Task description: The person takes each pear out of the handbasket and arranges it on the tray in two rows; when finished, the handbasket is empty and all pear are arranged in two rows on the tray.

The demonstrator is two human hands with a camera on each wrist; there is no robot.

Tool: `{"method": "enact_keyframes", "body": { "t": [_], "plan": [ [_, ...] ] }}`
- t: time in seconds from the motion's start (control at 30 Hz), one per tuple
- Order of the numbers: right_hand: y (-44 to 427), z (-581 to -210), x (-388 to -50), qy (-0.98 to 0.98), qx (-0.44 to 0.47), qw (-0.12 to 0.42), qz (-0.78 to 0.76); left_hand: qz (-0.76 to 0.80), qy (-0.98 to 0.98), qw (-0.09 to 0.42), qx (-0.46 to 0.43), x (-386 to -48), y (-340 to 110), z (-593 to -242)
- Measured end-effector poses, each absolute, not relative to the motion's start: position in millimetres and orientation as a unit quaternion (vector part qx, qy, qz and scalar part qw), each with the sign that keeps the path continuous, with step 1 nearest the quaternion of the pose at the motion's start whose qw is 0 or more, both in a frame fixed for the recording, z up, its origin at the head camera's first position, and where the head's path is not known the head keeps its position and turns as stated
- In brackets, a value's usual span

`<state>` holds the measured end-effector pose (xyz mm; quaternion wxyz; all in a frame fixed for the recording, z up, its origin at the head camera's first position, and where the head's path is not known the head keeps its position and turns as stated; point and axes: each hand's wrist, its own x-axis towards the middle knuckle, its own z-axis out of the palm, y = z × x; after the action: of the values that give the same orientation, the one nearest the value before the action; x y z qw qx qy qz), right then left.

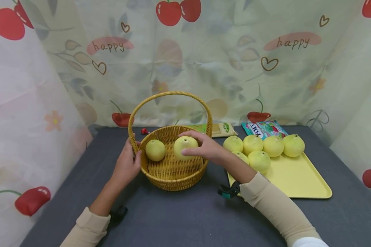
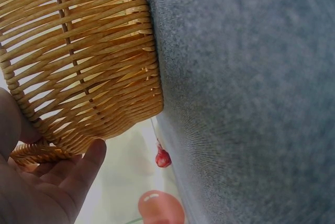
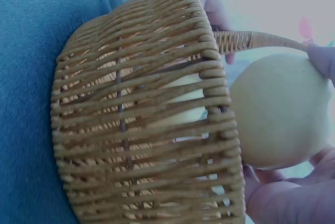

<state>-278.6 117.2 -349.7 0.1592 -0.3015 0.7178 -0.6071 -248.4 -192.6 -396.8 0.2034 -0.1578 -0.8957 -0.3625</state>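
A wicker basket [image 1: 174, 176] with a tall arched handle stands on the dark cloth. My left hand [image 1: 128, 164] grips its left rim where the handle meets it; the left wrist view shows that hand's fingers [image 2: 91, 164] around the rim. In my right hand [image 1: 207, 147] is a round yellow-green fruit [image 1: 185, 145], held between thumb and fingers over the right part of the basket. The right wrist view shows this held fruit [image 3: 282, 111] at rim height, above the weave. A second round yellow-green fruit [image 1: 155, 150] lies inside on the left.
A yellow tray [image 1: 300, 180] on the right bears several similar fruits [image 1: 259, 161], partly behind my right forearm. Behind them lie a blue-green FOX'S bag [image 1: 264, 129] and a flat tan-and-green packet [image 1: 224, 130]. A small red wrapped lollipop [image 1: 144, 131] lies left behind the basket.
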Motion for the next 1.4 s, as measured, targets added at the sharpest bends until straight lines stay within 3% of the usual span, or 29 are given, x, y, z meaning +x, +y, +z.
{"method": "enact_keyframes", "body": {
  "t": [1.4],
  "plan": [
    [242.0,-332.6,-222.2,0.776,-0.224,0.041,-0.588,-0.364,-0.897,0.198,-0.156,-249.3,-192.8,-396.3]
  ]
}}
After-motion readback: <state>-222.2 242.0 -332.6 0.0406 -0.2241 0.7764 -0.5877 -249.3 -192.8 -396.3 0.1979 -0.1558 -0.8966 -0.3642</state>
